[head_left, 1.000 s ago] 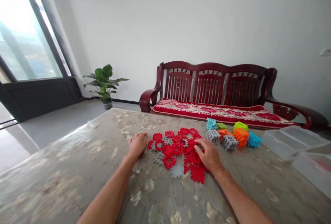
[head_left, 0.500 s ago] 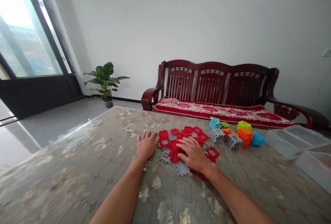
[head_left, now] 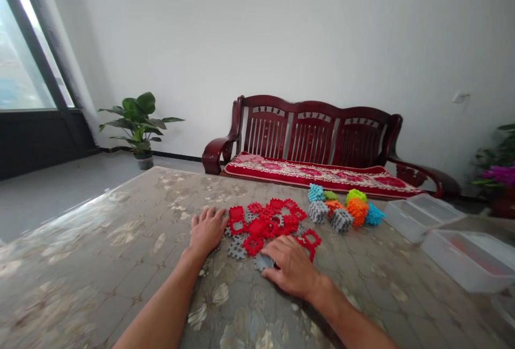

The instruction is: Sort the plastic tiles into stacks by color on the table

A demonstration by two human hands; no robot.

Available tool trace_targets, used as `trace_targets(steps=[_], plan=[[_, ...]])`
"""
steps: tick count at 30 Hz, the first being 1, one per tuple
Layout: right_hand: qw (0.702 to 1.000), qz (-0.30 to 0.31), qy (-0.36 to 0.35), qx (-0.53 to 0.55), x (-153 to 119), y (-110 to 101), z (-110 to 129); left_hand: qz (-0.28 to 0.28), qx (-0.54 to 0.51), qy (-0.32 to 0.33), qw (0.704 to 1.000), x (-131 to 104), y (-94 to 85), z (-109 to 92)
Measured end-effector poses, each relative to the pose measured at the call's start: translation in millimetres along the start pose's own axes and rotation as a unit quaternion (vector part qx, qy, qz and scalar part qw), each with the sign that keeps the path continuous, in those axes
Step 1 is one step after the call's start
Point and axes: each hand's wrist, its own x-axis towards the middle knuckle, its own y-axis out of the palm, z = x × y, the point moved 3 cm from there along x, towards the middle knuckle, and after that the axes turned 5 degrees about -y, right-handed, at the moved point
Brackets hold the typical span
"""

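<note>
A loose heap of red interlocking tiles (head_left: 257, 227) with notched edges lies on the table, with some grey tiles (head_left: 236, 248) among them. My left hand (head_left: 207, 231) rests flat at the heap's left side, fingers spread and holding nothing, fingertips close to the red tiles. At the near edge of the heap, my right hand (head_left: 293, 266) has its thumb and fingers apart around a flat grey tile (head_left: 262, 262), which still lies on the table. The fingers partly cover this tile and the red ones behind it.
Stacks of tiles in grey (head_left: 341, 220), orange (head_left: 357, 211), blue (head_left: 375, 214) and green (head_left: 356, 195) stand at the right back. Clear plastic boxes (head_left: 466, 268) sit farther right. A wooden bench (head_left: 309, 129) is behind the patterned table (head_left: 132, 263); a potted plant (head_left: 140, 123) stands left.
My right hand has moved from over the red tiles toward me, down to the grey tile. My left hand stays beside the heap. The view has turned slightly right.
</note>
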Motion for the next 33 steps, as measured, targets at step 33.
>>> trace_targets(steps=[33], plan=[[0.974, -0.091, 0.198, -0.055, -30, -24, -125, -0.003, 0.0, -0.008, 1.0, 6, 9.2, 6]])
